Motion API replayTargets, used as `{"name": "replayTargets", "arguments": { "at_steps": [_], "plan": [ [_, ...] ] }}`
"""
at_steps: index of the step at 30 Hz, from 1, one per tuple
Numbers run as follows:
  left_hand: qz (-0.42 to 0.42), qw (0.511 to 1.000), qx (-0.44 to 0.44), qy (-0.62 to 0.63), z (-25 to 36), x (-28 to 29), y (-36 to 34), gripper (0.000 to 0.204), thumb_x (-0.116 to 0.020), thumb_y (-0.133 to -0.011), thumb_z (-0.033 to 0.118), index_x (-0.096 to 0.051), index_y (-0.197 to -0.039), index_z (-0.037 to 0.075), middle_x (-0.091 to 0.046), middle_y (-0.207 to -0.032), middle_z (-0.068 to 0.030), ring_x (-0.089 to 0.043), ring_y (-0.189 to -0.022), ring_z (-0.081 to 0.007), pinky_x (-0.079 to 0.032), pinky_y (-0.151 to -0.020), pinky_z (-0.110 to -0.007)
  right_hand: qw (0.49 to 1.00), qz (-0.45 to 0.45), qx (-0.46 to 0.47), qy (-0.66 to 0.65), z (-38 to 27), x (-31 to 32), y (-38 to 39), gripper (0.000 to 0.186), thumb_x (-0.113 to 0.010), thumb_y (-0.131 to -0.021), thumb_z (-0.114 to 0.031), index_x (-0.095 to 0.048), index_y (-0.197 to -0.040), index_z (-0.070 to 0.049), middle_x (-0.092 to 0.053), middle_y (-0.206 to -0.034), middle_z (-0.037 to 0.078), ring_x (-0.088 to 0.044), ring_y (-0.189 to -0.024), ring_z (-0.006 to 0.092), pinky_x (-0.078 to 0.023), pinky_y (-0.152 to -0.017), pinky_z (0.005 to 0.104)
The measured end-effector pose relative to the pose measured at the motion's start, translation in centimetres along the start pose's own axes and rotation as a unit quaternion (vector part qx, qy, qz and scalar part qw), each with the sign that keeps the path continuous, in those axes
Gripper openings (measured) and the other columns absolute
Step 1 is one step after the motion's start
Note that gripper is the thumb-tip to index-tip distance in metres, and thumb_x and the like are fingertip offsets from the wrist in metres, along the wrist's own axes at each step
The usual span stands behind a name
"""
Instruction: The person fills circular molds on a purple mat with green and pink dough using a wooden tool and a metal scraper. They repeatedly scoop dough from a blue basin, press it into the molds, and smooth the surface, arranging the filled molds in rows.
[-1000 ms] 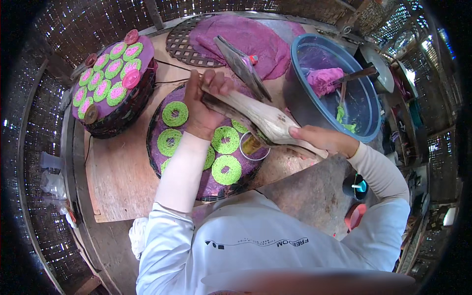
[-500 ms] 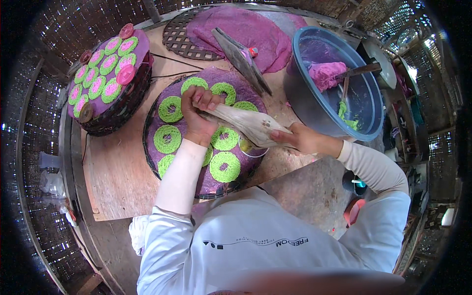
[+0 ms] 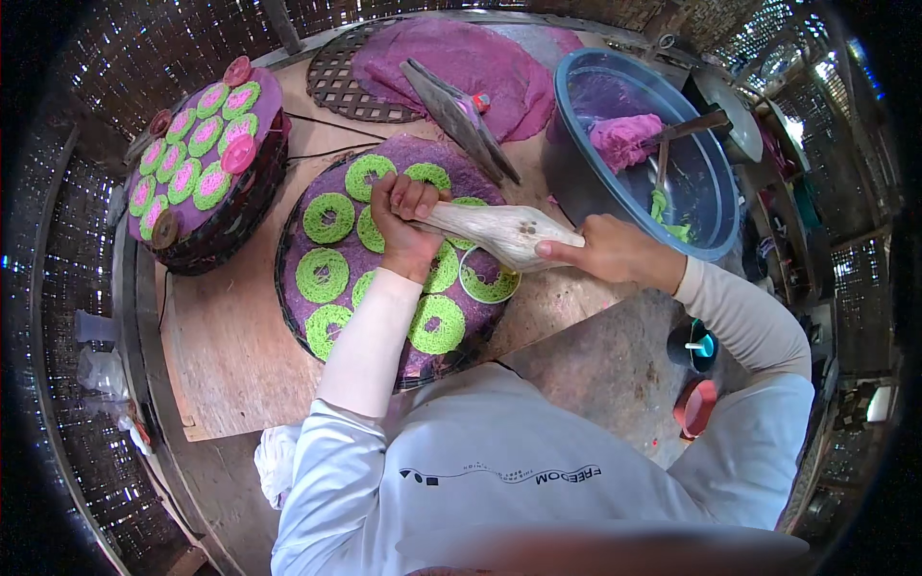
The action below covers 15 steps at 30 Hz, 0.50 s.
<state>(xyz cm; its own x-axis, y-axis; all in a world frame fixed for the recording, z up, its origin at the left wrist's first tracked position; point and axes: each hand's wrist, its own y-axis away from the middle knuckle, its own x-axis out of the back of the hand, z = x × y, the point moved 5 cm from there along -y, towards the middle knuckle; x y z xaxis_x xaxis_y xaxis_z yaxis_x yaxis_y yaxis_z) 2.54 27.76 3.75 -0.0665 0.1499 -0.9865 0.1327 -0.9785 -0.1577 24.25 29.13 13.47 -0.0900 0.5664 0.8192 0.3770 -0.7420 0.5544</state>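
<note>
A pale cloth piping bag (image 3: 495, 230), twisted narrow at one end and bulging at the other, stretches between my hands. My left hand (image 3: 408, 216) is closed in a fist round its narrow end. At the bulging end my right hand (image 3: 615, 250) grips the cloth, thumb on top. Several small dark spots or holes show on the bulge. Below lies a round tray (image 3: 389, 370) covered in purple cloth, bearing rings of bright green strands (image 3: 439, 324). A thin white hoop (image 3: 464, 284) surrounds one green ring at the tray's right edge. My left forearm hides part of the tray.
Left stands a round stack (image 3: 206, 235) topped with green-and-pink rings. A blue tub (image 3: 732, 182) at right holds pink dough (image 3: 624, 140) and wooden-handled tools. Wooden slats (image 3: 461, 120), pink cloth (image 3: 480, 58) and a lattice tray (image 3: 331, 82) lie behind. A red container (image 3: 695, 408) is near my right elbow.
The bag's bulging end has tipped up and swung right with my right hand, and looks fuller. More of the green strands inside the white hoop now shows. My left hand keeps its grip.
</note>
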Motion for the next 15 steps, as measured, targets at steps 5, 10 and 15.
{"name": "replayTargets", "arguments": {
  "at_steps": [5, 10, 15],
  "plan": [
    [-0.055, 0.997, 0.05, -0.023, -0.2, -2.6, -0.1, 0.033, -0.047, -0.083, 0.041, -0.051, -0.066, 0.013, -0.04, -0.052, 0.0013, -0.047, -0.056, -0.0157, -0.043, -0.077, -0.033, 0.999, 0.036, 0.009, -0.018, 0.6, -0.6, 0.8, 0.088, -0.041, -0.066, -0.078, -0.061, -0.062, 0.008, -0.056, -0.058, 0.021, -0.061, -0.064, 0.0326, -0.044, -0.06, 0.0433],
    [0.042, 0.976, 0.149, -0.152, -3.2, -1.6, 0.5, 0.053, -0.045, -0.085, 0.046, -0.053, -0.11, 0.0, -0.056, -0.1, -0.0099, -0.051, -0.093, -0.0202, -0.04, -0.087, -0.031, 0.992, 0.025, 0.014, -0.126, 2.9, -2.1, 1.9, 0.075, -0.047, -0.073, -0.066, -0.06, -0.065, 0.007, -0.053, -0.051, 0.012, -0.058, -0.053, 0.0215, -0.044, -0.051, 0.0343],
    [-0.139, 0.56, 0.216, -0.787, -7.1, 3.4, 1.5, 0.042, -0.043, -0.088, 0.027, -0.044, -0.121, 0.0, -0.045, -0.124, -0.0098, -0.042, -0.11, -0.0198, -0.034, -0.093, -0.032, 0.973, 0.047, 0.027, -0.223, 4.4, -4.0, 2.2, 0.062, -0.051, -0.078, -0.057, -0.062, -0.073, 0.004, -0.052, -0.051, 0.008, -0.054, -0.05, 0.0156, -0.043, -0.049, 0.0304]
  ]
}}
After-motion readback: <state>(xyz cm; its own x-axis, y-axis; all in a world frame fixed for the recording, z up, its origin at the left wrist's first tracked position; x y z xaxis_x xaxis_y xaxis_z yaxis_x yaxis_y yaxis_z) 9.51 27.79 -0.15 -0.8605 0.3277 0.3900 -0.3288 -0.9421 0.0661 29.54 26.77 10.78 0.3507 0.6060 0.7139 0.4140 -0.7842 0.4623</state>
